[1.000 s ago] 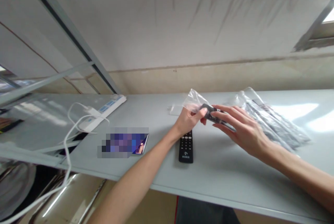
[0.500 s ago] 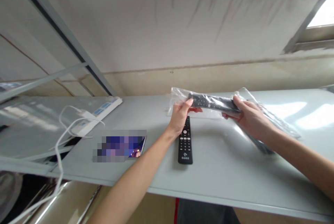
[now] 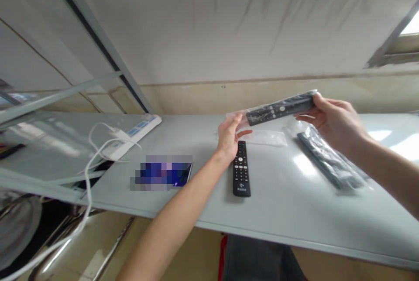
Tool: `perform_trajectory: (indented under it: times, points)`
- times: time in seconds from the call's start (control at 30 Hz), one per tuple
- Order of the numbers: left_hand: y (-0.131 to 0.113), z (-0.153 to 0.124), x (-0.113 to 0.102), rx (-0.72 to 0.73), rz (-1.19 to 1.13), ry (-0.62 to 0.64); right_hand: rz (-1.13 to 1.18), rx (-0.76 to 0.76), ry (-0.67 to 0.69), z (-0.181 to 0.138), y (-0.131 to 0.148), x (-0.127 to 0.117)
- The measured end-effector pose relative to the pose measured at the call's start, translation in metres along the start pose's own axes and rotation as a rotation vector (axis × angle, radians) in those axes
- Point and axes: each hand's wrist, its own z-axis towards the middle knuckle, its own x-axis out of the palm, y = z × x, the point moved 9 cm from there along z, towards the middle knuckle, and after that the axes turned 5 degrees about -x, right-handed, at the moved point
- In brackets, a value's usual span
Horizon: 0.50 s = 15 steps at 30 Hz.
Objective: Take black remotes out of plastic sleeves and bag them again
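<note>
My right hand (image 3: 337, 120) grips the right end of a black remote in a clear plastic bag (image 3: 280, 107), lifted above the grey table (image 3: 281, 211) and tilted up to the right. My left hand (image 3: 229, 135) pinches the bag's left end with thumb and fingers. Just below my left hand a bare black remote (image 3: 241, 168) lies flat on the table, buttons up. An empty clear bag (image 3: 266, 138) lies flat behind it.
A pile of bagged remotes (image 3: 330, 164) lies on the table at the right. A phone (image 3: 165, 173) lies left of the bare remote. A white power strip (image 3: 132, 136) with white cables (image 3: 90, 163) sits at the far left, near a metal shelf frame (image 3: 59, 97).
The bagged remote has risen and shifted right, its right end now higher. My right hand moved up and right with it; my left hand stays at the bag's left end.
</note>
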Motion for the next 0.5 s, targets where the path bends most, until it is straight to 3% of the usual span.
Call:
perform_trajectory:
  times: [0.33,0.5]
  points:
    - [0.017,-0.001,0.002,-0.179,-0.099,0.018,-0.308,-0.35,0.151,0.02,0.101,0.073]
    - [0.024,-0.001,0.003,-0.257,-0.059,0.043,-0.416,-0.54,0.128,0.042,0.138,0.073]
